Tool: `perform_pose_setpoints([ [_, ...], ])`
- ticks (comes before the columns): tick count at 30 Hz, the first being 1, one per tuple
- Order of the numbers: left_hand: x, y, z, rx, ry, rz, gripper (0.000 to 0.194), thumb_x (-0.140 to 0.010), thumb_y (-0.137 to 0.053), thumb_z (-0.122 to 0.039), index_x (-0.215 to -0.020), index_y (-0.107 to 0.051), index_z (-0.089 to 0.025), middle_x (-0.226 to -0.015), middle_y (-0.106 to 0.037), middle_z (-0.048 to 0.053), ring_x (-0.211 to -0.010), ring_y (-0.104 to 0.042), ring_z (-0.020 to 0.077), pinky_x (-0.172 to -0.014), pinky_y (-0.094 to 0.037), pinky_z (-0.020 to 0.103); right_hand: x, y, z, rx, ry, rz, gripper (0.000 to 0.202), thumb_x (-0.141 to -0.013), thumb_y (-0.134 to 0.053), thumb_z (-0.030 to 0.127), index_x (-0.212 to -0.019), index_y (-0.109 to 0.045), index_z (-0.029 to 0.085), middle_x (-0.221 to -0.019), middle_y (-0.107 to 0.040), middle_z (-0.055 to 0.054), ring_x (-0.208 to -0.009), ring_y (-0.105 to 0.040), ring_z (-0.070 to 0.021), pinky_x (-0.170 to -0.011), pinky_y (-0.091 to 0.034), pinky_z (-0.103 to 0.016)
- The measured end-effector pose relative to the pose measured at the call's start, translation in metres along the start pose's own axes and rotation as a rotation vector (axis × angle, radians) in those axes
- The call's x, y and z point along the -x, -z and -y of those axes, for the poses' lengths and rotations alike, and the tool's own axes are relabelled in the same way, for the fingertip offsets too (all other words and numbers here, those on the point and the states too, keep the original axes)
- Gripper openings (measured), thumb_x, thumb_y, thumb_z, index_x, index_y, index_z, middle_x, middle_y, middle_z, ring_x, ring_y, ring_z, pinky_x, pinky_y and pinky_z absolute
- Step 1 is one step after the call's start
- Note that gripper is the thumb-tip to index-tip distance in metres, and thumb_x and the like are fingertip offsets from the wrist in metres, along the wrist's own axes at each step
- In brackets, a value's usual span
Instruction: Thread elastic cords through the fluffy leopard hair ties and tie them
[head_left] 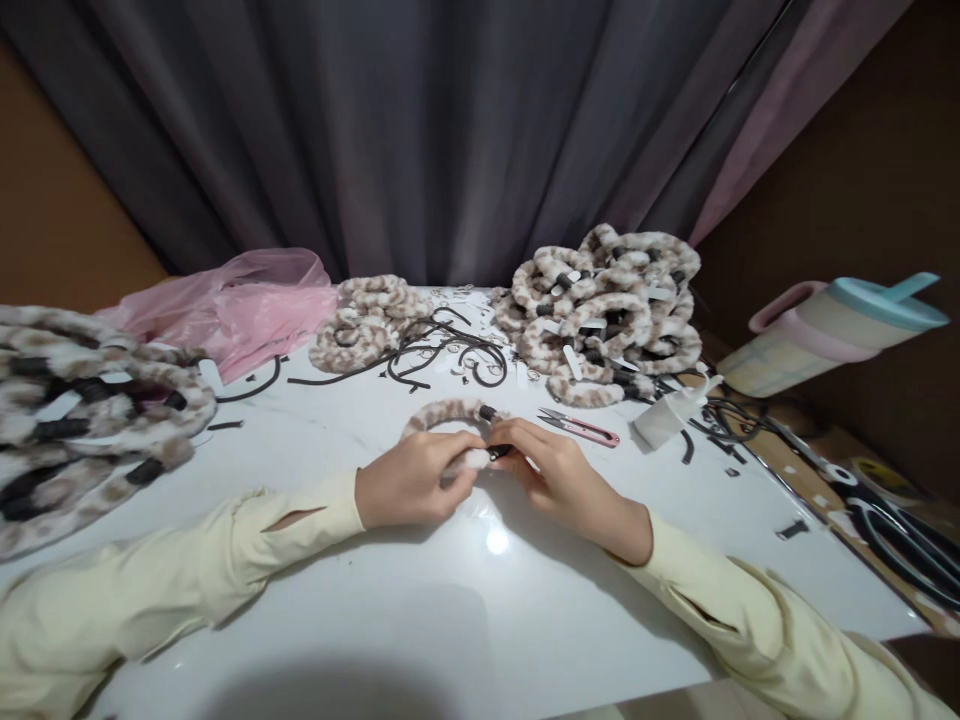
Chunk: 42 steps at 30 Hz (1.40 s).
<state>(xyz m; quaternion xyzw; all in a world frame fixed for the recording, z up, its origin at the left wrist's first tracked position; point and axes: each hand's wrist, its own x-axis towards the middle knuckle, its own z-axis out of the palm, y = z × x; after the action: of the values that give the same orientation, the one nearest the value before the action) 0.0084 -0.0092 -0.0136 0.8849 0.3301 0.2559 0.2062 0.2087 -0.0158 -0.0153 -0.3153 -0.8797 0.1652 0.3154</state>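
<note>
A fluffy white-and-brown spotted ring [442, 411] with black bands lies between my hands at the middle of the white table. Thumb and fingers of my left hand [416, 478] are closed on the near left end of this furry ring. My right hand [559, 480] pinches at a small black piece [498, 452] at the ring's end; its fingertips partly hide it. Another black band [487, 411] shows on the far side of the ring. Just right of the ring lie pink-handled thread snips [581, 427], touched by neither hand.
Heaped furry rings stand at the left [90, 420], back middle and back right [607, 310]. Black cords [450, 350] lie behind my hands, a pink plastic bag [247, 300] back left. At right are a white squeeze bottle [667, 418], a tumbler [817, 340] and large scissors [892, 530].
</note>
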Motion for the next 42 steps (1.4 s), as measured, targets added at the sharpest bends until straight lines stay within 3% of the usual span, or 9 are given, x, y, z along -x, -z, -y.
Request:
perform_pose_setpoints([
  [6,-0.008,0.006,-0.011,0.522,0.369,0.145,0.026,-0.084,-0.049,-0.032,-0.091,-0.065,-0.014,-0.062,-0.061,0.001,-0.058,-0.053,0.0138,-0.054,-0.039,0.024,0.004,-0.005,0.001,0.159,0.070,-0.010,0.020,-0.087,-0.041,0.007,-0.104,-0.049,0.015,-0.103,-0.059,-0.014,-0.095,-0.060,-0.0226,-0.075,-0.053,-0.034],
  [12,-0.010,0.010,-0.011,0.642,0.398,0.161,0.024,-0.085,-0.049,-0.028,-0.077,-0.065,-0.012,-0.069,-0.063,0.001,-0.051,-0.041,0.0073,-0.050,-0.033,0.021,0.004,0.007,-0.003,0.222,0.168,0.038,0.033,-0.086,-0.036,0.002,-0.113,-0.047,0.016,-0.109,-0.059,-0.012,-0.099,-0.060,-0.0199,-0.078,-0.053,-0.031],
  [17,-0.009,0.012,-0.008,0.830,0.485,0.243,0.030,-0.085,-0.051,-0.037,-0.070,-0.060,-0.012,-0.042,-0.039,-0.007,-0.036,-0.026,0.0045,-0.038,-0.020,0.020,0.003,0.012,-0.005,0.378,0.241,-0.009,0.036,-0.082,-0.034,-0.001,-0.109,-0.051,0.017,-0.102,-0.063,-0.010,-0.084,-0.062,-0.0187,-0.065,-0.051,-0.029],
  [21,-0.008,0.013,-0.006,1.012,0.518,0.296,0.031,-0.082,-0.054,-0.041,-0.071,-0.060,-0.012,-0.041,-0.028,-0.009,-0.034,-0.021,0.0038,-0.034,-0.014,0.019,0.003,0.010,-0.002,0.435,0.250,-0.006,0.039,-0.077,-0.034,-0.002,-0.108,-0.050,0.015,-0.094,-0.064,-0.009,-0.066,-0.060,-0.0156,-0.051,-0.044,-0.025],
  [23,-0.009,0.014,-0.005,1.143,0.528,0.307,0.028,-0.081,-0.057,-0.036,-0.071,-0.061,-0.010,-0.046,-0.036,-0.007,-0.038,-0.019,0.0026,-0.035,-0.012,0.019,0.004,0.009,-0.001,0.394,0.244,-0.007,0.041,-0.074,-0.032,-0.004,-0.107,-0.049,0.014,-0.093,-0.063,-0.009,-0.066,-0.060,-0.0145,-0.050,-0.044,-0.023],
  [26,-0.010,0.013,-0.003,1.328,0.554,0.289,0.019,-0.076,-0.059,-0.026,-0.073,-0.061,-0.007,-0.067,-0.057,0.005,-0.044,-0.020,0.0021,-0.037,-0.009,0.017,0.005,0.008,-0.001,0.309,0.217,-0.012,0.043,-0.073,-0.031,-0.004,-0.108,-0.048,0.015,-0.093,-0.061,-0.010,-0.072,-0.061,-0.0144,-0.053,-0.047,-0.022],
  [29,-0.011,0.010,-0.001,1.326,0.564,0.277,0.020,-0.076,-0.060,-0.027,-0.072,-0.061,-0.007,-0.067,-0.057,0.006,-0.045,-0.019,0.0021,-0.037,-0.008,0.017,0.005,0.008,-0.001,0.244,0.193,-0.016,0.046,-0.073,-0.031,-0.004,-0.110,-0.047,0.016,-0.094,-0.060,-0.009,-0.076,-0.062,-0.0152,-0.056,-0.050,-0.023],
  [34,-0.007,0.007,0.001,1.143,0.536,0.308,0.034,-0.082,-0.057,-0.041,-0.070,-0.063,-0.010,-0.044,-0.022,-0.009,-0.036,-0.014,0.0021,-0.033,-0.008,0.019,0.007,0.006,-0.004,0.165,0.171,-0.034,0.046,-0.078,-0.031,-0.004,-0.116,-0.047,0.018,-0.097,-0.059,-0.010,-0.083,-0.061,-0.0165,-0.063,-0.054,-0.026],
  [42,-0.005,0.004,0.000,1.056,0.576,0.257,0.036,-0.083,-0.055,-0.043,-0.067,-0.061,-0.011,-0.042,-0.025,-0.009,-0.033,-0.018,0.0029,-0.031,-0.011,0.019,0.008,-0.001,-0.004,0.137,0.130,-0.056,0.037,-0.088,-0.034,0.003,-0.120,-0.046,0.017,-0.099,-0.058,-0.011,-0.084,-0.061,-0.0168,-0.067,-0.054,-0.027],
])
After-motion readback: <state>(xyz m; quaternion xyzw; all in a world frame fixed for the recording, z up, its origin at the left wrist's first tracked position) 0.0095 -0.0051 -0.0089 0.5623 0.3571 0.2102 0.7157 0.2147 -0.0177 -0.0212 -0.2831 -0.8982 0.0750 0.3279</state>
